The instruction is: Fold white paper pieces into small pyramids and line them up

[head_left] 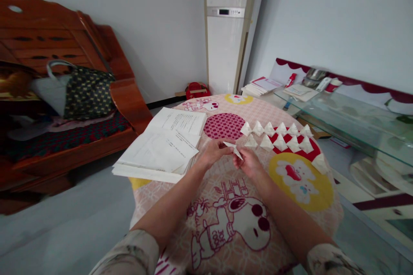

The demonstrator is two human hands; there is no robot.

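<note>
Between my hands is a small folded piece of white paper, held above the middle of the round table. My left hand pinches its left side, and the fingers of my right hand are closed on its lower right part. Beyond my right hand, several folded paper pyramids stand in two rows, with a single paper pyramid nearer the table's right edge. An open stack of printed pages lies to the left of my left hand.
The patterned tablecloth covers the round table. At right stands a glass-topped cabinet with papers, a cup and metal bowls. A wooden sofa holding bags is at left; a tall white air conditioner stands behind.
</note>
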